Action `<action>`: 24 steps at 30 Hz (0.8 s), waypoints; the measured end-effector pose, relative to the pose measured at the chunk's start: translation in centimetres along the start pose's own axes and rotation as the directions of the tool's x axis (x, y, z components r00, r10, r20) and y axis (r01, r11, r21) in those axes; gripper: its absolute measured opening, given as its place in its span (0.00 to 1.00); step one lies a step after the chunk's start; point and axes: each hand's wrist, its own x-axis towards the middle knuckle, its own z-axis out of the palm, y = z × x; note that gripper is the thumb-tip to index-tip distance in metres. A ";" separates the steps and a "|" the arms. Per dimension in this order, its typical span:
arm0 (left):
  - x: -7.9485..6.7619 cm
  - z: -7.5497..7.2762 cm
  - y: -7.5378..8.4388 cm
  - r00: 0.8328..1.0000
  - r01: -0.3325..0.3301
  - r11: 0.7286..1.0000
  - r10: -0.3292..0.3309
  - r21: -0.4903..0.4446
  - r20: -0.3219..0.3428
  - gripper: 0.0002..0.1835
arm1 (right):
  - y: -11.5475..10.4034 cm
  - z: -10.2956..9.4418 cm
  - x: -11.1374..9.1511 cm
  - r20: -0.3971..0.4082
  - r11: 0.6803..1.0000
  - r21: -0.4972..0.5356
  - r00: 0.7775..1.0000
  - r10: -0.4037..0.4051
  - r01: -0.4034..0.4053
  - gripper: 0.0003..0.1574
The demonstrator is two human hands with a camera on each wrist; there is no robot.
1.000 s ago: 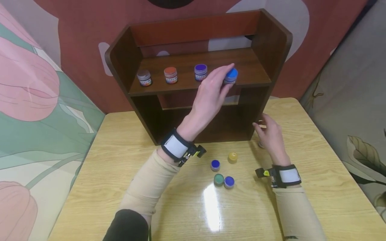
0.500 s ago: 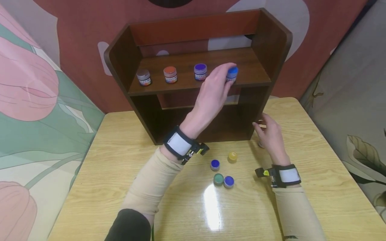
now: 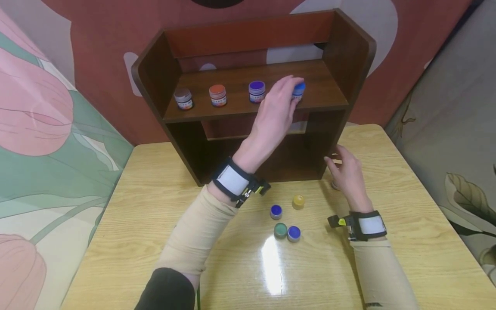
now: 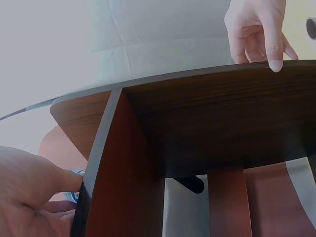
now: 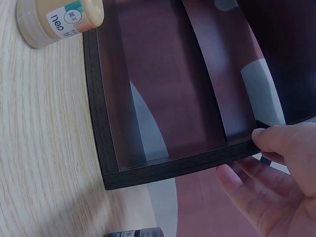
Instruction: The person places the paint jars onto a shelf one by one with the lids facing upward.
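My left hand (image 3: 273, 107) holds a light-blue-lidded paint jar (image 3: 298, 91) at the right part of the upper board of a dark brown shelf (image 3: 253, 113). In the left wrist view only a sliver of that jar (image 4: 74, 194) shows behind the thumb and board edge. My right hand (image 3: 347, 174) grips the shelf's right side panel, its thumb on the front edge and the fingers along the outside, as the right wrist view shows. Left of the held jar stand a purple-lidded jar (image 3: 256, 92), an orange-lidded jar (image 3: 218, 95) and a brown-lidded jar (image 3: 184, 99), all upright.
On the wooden table (image 3: 155, 206) before the shelf stand a yellow jar (image 3: 298, 202), a green-lidded jar (image 3: 280, 230) and two blue-lidded jars, one nearer the shelf (image 3: 276, 212), another beside the green (image 3: 293, 234). Another jar (image 3: 335, 185) is mostly hidden by my right hand.
My left hand and the light-blue-lidded jar have moved slightly back and to the right on the upper board. The right hand keeps its place on the side panel.
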 end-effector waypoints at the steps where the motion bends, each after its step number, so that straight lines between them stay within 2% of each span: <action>1: 0.0 0.0 0.0 1.000 0.002 1.000 -0.002 0.000 0.000 0.22 | 0.0 0.0 0.0 0.002 1.000 0.000 1.000 0.002 -0.002 0.22; 9: 0.5 0.2 0.0 1.000 -0.006 1.000 0.006 0.013 -0.011 0.22 | -0.2 0.0 -0.1 0.004 1.000 0.007 1.000 -0.004 0.004 0.22; 24: 1.1 0.3 0.0 0.999 0.028 1.000 -0.028 0.007 0.036 0.23 | -0.1 0.1 -0.2 0.001 1.000 0.005 1.000 -0.007 0.007 0.22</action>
